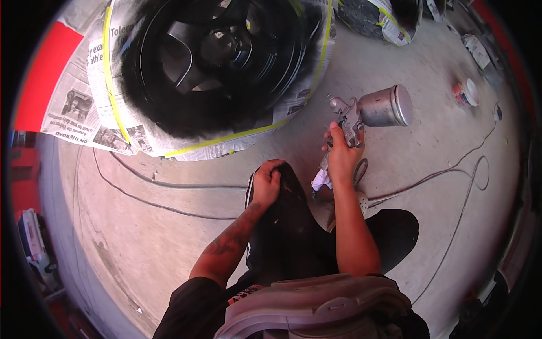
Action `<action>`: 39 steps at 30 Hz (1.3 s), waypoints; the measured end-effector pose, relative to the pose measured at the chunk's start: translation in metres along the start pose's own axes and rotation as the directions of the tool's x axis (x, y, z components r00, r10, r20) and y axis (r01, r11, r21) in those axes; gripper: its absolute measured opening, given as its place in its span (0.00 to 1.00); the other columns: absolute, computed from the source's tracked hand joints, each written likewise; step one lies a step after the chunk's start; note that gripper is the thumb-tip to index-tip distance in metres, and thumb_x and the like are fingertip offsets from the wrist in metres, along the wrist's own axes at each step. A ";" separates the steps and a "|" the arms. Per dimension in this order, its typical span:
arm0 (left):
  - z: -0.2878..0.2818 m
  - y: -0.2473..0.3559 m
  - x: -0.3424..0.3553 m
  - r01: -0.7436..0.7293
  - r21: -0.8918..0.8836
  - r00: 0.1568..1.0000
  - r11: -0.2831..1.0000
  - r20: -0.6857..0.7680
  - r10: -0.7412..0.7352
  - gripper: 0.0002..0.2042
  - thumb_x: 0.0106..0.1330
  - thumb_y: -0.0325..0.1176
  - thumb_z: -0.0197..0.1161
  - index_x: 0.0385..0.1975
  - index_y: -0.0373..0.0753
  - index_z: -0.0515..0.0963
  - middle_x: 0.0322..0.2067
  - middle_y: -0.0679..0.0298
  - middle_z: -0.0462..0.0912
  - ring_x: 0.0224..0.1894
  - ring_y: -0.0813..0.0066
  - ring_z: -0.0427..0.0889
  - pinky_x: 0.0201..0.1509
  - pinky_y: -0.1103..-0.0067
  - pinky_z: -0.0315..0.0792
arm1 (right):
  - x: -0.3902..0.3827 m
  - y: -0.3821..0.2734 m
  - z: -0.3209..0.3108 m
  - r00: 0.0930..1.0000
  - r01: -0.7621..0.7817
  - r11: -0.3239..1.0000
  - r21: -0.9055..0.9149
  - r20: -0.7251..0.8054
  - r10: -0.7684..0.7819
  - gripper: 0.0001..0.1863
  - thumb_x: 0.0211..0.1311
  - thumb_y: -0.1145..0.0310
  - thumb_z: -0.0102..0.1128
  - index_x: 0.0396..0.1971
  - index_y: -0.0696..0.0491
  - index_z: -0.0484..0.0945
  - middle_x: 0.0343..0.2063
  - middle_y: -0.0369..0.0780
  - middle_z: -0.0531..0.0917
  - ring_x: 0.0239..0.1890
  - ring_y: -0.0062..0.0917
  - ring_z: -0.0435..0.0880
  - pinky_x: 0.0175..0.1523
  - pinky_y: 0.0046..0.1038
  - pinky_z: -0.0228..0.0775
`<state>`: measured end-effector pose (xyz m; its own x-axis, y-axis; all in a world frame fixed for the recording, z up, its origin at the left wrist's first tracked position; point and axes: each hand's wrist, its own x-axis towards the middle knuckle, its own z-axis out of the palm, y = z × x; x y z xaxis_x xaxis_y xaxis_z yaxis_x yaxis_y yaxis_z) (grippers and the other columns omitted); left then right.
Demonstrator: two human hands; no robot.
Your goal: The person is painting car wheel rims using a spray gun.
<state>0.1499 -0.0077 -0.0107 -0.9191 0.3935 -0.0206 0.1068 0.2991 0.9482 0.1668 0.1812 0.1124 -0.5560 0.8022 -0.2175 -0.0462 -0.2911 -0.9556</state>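
- Right hand [345,158], centre right of the frame: fingers wrapped round the grip of a metal spray gun [351,117], thumb lying up along its back; the gun sits just above the hand, and its silver cup [384,107] extends to the right.
- Left hand [267,183], near the centre: fingers curled into a loose fist, resting on the black-trousered knee [293,212]; whether it pinches any cloth I cannot tell.
- Below the gun's grip: a pale, crumpled piece of cloth or paper [321,179], close to the right wrist.
- Upper left to upper centre: a glossy black wheel [219,48], well apart from both hands; newspaper sheets [192,151] surround it, edged with yellow tape [226,137] and darkened near the wheel.
- Right half: a thin hose [420,182] curves over the concrete floor [147,243]; left of centre, two dark lines [169,185] run towards the knee.
- Upper right: a small red-and-white tub [466,92]; nearer the top edge, another dark, newspaper-wrapped object [389,25].
- Upper left edge: a bright red surface [42,85] beside the newspaper.
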 end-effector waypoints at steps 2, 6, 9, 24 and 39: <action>-0.004 -0.003 -0.002 -0.002 -0.006 1.000 1.000 -0.008 0.002 0.15 0.61 0.20 0.50 0.44 0.34 0.81 0.44 0.52 0.84 0.49 0.57 0.83 0.57 0.72 0.73 | 0.014 -0.014 0.019 0.991 0.135 0.989 0.067 -0.002 -0.135 0.07 0.64 0.73 0.62 0.39 0.55 0.74 0.29 0.36 0.80 0.28 0.18 0.79 0.23 0.22 0.70; -0.011 -0.002 -0.003 0.011 -0.012 1.000 1.000 -0.020 -0.011 0.15 0.61 0.20 0.50 0.44 0.34 0.81 0.44 0.53 0.84 0.49 0.57 0.83 0.57 0.72 0.73 | 0.030 -0.058 0.060 0.952 0.287 0.950 0.125 0.070 -0.297 0.07 0.63 0.74 0.63 0.36 0.57 0.74 0.25 0.37 0.80 0.24 0.17 0.78 0.23 0.22 0.69; -0.013 -0.003 -0.003 0.007 -0.023 0.999 1.000 -0.032 -0.008 0.15 0.61 0.19 0.50 0.44 0.34 0.81 0.44 0.53 0.84 0.49 0.57 0.83 0.56 0.72 0.73 | 0.028 -0.079 0.080 0.844 0.468 0.870 0.158 0.213 -0.492 0.09 0.62 0.73 0.64 0.38 0.58 0.74 0.27 0.38 0.81 0.23 0.17 0.78 0.23 0.21 0.69; -0.014 0.019 0.002 0.054 -0.082 0.992 0.995 0.117 -0.044 0.13 0.68 0.27 0.57 0.51 0.35 0.80 0.47 0.52 0.83 0.51 0.60 0.82 0.56 0.73 0.74 | -0.025 -0.074 0.051 0.852 0.288 0.955 -0.066 0.474 -0.224 0.25 0.65 0.72 0.62 0.62 0.54 0.72 0.37 0.34 0.81 0.35 0.14 0.79 0.38 0.22 0.78; -0.049 0.066 0.037 0.134 -0.529 0.931 0.838 0.356 0.076 0.12 0.72 0.29 0.60 0.49 0.30 0.81 0.37 0.68 0.86 0.40 0.85 0.78 0.49 0.83 0.72 | -0.045 -0.008 0.084 0.909 0.353 0.935 0.016 0.230 -0.347 0.27 0.64 0.73 0.61 0.63 0.58 0.67 0.39 0.39 0.81 0.34 0.17 0.81 0.32 0.21 0.78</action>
<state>0.1045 -0.0156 0.0665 -0.7128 0.6988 -0.0603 -0.2346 -0.1565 0.9594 0.1227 0.1037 0.1464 -0.6801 0.7107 0.1799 -0.2528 0.0030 -0.9675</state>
